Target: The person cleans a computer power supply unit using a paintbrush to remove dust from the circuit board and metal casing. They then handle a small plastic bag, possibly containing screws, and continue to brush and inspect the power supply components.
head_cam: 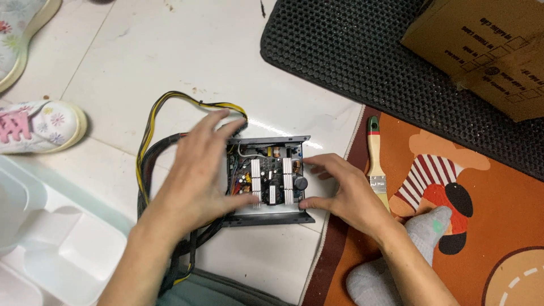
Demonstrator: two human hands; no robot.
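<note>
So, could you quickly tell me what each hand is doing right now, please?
Left hand: open, fingers spread over the opened power supply, gripping its left side.
Right hand: open, fingertips touching its right edge.

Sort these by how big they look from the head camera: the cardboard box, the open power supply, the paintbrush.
1. Cardboard box, though partly cut off by the frame.
2. Open power supply, partly covered by both hands.
3. Paintbrush, clearly smallest.
</note>
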